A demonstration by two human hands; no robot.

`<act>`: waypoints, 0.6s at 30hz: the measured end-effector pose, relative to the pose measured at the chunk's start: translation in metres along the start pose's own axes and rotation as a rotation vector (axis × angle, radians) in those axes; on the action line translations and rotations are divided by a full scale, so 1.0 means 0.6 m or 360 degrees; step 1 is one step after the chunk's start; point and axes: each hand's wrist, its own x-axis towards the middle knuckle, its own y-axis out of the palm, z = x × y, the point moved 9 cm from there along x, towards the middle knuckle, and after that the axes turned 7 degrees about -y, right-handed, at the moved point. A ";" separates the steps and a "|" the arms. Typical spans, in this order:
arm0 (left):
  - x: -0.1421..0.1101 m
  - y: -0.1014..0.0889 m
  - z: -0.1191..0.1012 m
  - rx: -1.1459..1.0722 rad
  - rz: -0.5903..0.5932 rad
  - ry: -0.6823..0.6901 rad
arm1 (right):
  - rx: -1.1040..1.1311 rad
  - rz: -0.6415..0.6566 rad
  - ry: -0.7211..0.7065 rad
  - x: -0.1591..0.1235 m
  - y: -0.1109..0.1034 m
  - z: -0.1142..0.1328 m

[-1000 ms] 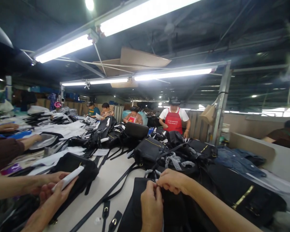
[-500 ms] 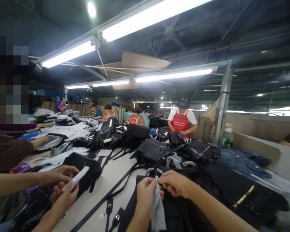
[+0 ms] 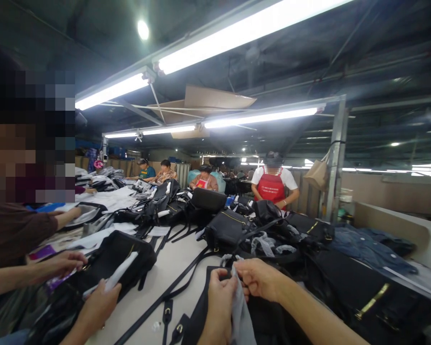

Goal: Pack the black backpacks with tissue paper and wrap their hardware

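Observation:
In front of me my left hand (image 3: pixel 221 299) is closed, its thumb and fingers pinching the edge of a thin grey wrapping strip (image 3: pixel 241 314). My right hand (image 3: pixel 260 280) pinches the top of the same strip, close beside the left fingertips. The strip hangs down between my hands toward the bottom edge. Whatever it may wrap is hidden by my fingers. Under both hands lies a black bag (image 3: pixel 199 306), mostly covered by my arms.
At left, a co-worker's hand (image 3: pixel 98 304) holds a white wrapped strip (image 3: pixel 122 270) on a black bag (image 3: pixel 143 251). Black bags (image 3: pixel 226 225) are piled ahead. Loose straps (image 3: pixel 167 311) lie on the pale table (image 3: pixel 143 304). A person in a red apron (image 3: pixel 271 187) stands opposite.
My view has shifted slightly, so the scene sits lower and further right. My right fingers have closed over the strip's top. The co-worker's other hand has moved left, off the white strip.

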 end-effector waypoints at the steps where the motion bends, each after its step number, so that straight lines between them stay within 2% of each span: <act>1: -0.002 0.003 -0.003 -0.0003 0.0026 0.0021 | 0.0039 0.0013 0.0021 0.002 0.001 -0.005; 7: -0.032 0.013 -0.025 0.0110 0.0006 0.0260 | 0.0229 -0.0032 -0.0039 0.005 -0.006 -0.012; 13: -0.067 0.022 -0.059 0.0611 -0.0035 0.0577 | 0.0260 -0.0188 -0.0097 0.013 -0.021 -0.012; 15: -0.080 0.032 -0.073 0.0827 0.0013 0.0729 | 0.0252 -0.0214 -0.0107 0.013 -0.023 -0.012; 18: -0.099 0.052 -0.084 0.1091 0.0180 0.0923 | 0.0226 -0.0221 -0.0129 0.008 -0.025 -0.008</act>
